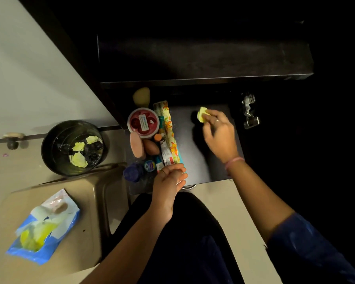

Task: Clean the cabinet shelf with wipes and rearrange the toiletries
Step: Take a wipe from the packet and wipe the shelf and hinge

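Observation:
My right hand presses a crumpled yellow-green wipe onto the dark cabinet shelf, on its bare right half. The toiletries are bunched on the shelf's left half: a round red-lidded jar, a floral pouch, a comb, a white tube, pink and brown bottles, a small round tin and a dark blue cap. My left hand rests at the shelf's front edge, fingers loosely curled beside the pouch and tube, holding nothing.
A black bin with several used wipes stands on the floor to the left. A blue wipes packet lies on a beige stool. A metal door hinge is at the right. Another dark shelf sits above.

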